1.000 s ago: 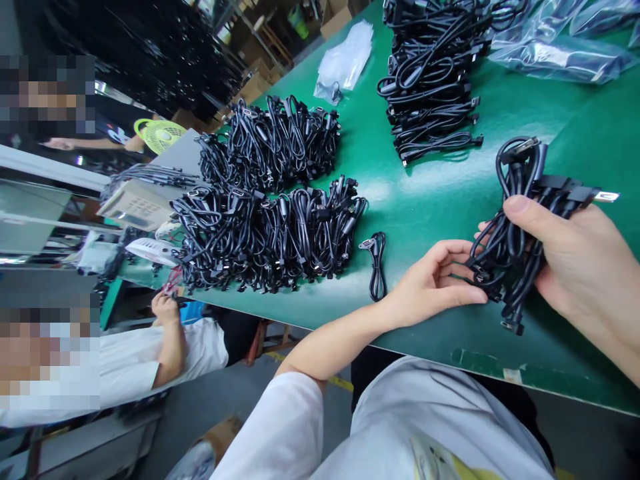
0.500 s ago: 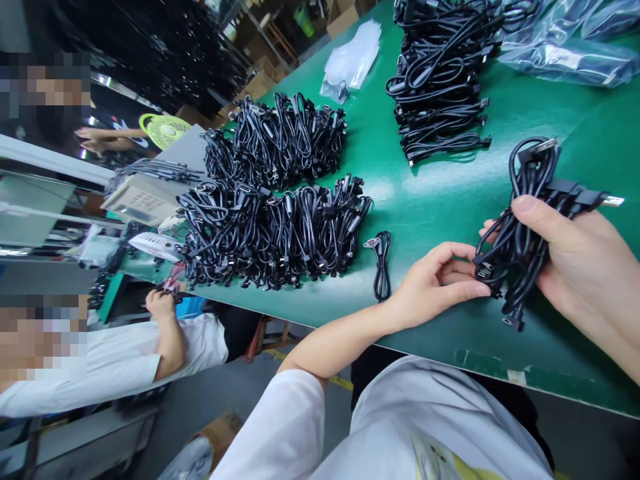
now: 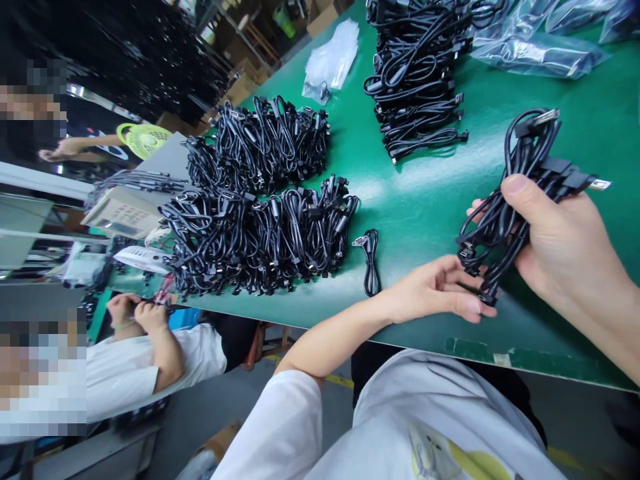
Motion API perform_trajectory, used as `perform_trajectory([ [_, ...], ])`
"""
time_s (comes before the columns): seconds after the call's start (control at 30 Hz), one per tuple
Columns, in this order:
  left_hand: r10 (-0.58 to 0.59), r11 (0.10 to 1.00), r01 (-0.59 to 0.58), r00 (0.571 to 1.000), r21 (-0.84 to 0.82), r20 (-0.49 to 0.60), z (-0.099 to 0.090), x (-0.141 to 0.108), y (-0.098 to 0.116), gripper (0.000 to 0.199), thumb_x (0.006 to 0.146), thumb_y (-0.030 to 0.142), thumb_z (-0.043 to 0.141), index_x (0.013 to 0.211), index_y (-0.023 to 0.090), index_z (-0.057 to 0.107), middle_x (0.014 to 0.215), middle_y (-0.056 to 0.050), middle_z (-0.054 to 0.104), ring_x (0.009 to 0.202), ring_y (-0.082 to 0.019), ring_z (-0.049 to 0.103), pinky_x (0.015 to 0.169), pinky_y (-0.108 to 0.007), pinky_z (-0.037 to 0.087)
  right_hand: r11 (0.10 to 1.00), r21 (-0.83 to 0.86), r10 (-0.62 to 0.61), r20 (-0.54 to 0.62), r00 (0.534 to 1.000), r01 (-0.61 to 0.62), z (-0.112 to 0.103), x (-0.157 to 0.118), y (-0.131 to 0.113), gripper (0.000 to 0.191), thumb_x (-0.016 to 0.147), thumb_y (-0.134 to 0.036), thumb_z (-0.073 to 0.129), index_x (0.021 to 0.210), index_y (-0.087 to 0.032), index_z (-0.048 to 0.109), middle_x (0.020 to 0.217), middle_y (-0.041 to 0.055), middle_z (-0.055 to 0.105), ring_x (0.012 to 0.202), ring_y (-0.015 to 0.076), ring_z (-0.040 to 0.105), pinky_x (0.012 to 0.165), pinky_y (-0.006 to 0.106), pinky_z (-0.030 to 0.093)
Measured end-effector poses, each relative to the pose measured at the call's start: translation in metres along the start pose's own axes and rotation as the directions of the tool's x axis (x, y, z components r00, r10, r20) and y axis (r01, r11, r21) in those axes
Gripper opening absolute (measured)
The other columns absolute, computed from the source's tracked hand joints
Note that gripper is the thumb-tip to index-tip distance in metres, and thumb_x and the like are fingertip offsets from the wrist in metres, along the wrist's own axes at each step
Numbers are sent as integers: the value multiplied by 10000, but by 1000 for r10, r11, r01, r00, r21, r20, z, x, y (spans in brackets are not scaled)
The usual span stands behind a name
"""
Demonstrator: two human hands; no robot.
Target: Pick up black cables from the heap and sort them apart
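Observation:
My right hand (image 3: 565, 247) is wrapped round a bunch of coiled black cables (image 3: 520, 180), thumb across the top, holding it above the green table. Metal plugs stick out at the bunch's upper and right ends. At the lower end of the bunch is my left hand (image 3: 440, 293), its fingers apart around the hanging connectors; whether they touch is hard to tell. One single coiled cable (image 3: 371, 263) lies on the table beyond my left forearm, with a flanged connector at its upper end.
Two rows of bundled black cables (image 3: 280, 233) lie on the left of the green table (image 3: 420, 220). Another cable stack (image 3: 415, 80) and clear plastic bags (image 3: 540, 53) are farther back. A co-worker's hands (image 3: 137, 313) are at the left, by a yellow-green fan (image 3: 147, 140) farther off.
My left hand's fingers have opened and shifted down along the bunch's lower end. The right hand still grips the cables, slightly raised. The view has shifted a little; the co-worker's hands have come together.

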State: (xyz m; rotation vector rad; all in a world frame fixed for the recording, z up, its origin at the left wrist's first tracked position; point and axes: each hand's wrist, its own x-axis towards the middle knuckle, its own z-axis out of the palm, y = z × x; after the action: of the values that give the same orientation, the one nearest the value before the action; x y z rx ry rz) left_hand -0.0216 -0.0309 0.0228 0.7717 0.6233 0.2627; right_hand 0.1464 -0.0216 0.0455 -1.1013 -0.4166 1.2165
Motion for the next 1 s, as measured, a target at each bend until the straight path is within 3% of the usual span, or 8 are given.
perform_trajectory([
  [0.1, -115, 992, 120, 989, -43, 98, 2, 1, -3, 473, 731, 342, 833, 1082, 153, 578, 1057, -100, 680, 893, -167, 712, 798, -300, 553, 1000, 12, -27, 6, 1000, 27, 1, 0, 0, 150, 794, -302, 779, 777, -216, 657, 717, 8, 685, 655, 179, 666, 584, 324, 592],
  [0.23, -61, 993, 58, 998, -98, -20, 3, 3, -7, 459, 678, 298, 870, 998, 138, 581, 941, -68, 711, 812, -146, 719, 737, -246, 549, 999, 33, -35, -3, 999, 35, 1, 2, -1, 104, 812, -264, 742, 804, -211, 653, 709, 13, 687, 651, 183, 667, 575, 324, 588],
  [0.4, -8, 991, -4, 996, -132, -88, 3, 3, -7, 467, 661, 252, 876, 993, 136, 569, 890, -44, 715, 778, -142, 727, 708, -226, 554, 994, 84, -71, 2, 997, 71, 2, 6, 1, 52, 830, -186, 691, 791, -182, 656, 678, 12, 676, 622, 171, 666, 551, 297, 583],
  [0.67, 20, 994, -31, 995, -104, -99, 3, 4, -7, 430, 659, 247, 873, 931, 125, 562, 872, -42, 703, 757, -132, 723, 697, -219, 555, 996, 44, -74, -23, 997, 75, -2, 10, 3, 63, 842, -163, 681, 782, -170, 663, 680, 21, 679, 604, 179, 673, 520, 305, 597],
  [0.87, 53, 997, -59, 991, -43, -122, 4, 3, -8, 435, 676, 273, 866, 946, 132, 555, 891, -45, 693, 777, -141, 720, 708, -233, 537, 990, 22, -141, -6, 990, 141, 1, 7, 2, 67, 799, -149, 703, 790, -184, 647, 680, -2, 668, 589, 196, 671, 505, 353, 615],
  [1.0, 105, 994, -103, 982, 21, -154, 3, 2, -9, 436, 689, 283, 856, 967, 143, 551, 888, -41, 681, 802, -155, 715, 727, -265, 538, 977, -17, -212, -24, 977, 212, 4, 0, 0, 68, 790, -135, 697, 799, -187, 654, 711, -15, 671, 653, 191, 690, 580, 368, 642],
])
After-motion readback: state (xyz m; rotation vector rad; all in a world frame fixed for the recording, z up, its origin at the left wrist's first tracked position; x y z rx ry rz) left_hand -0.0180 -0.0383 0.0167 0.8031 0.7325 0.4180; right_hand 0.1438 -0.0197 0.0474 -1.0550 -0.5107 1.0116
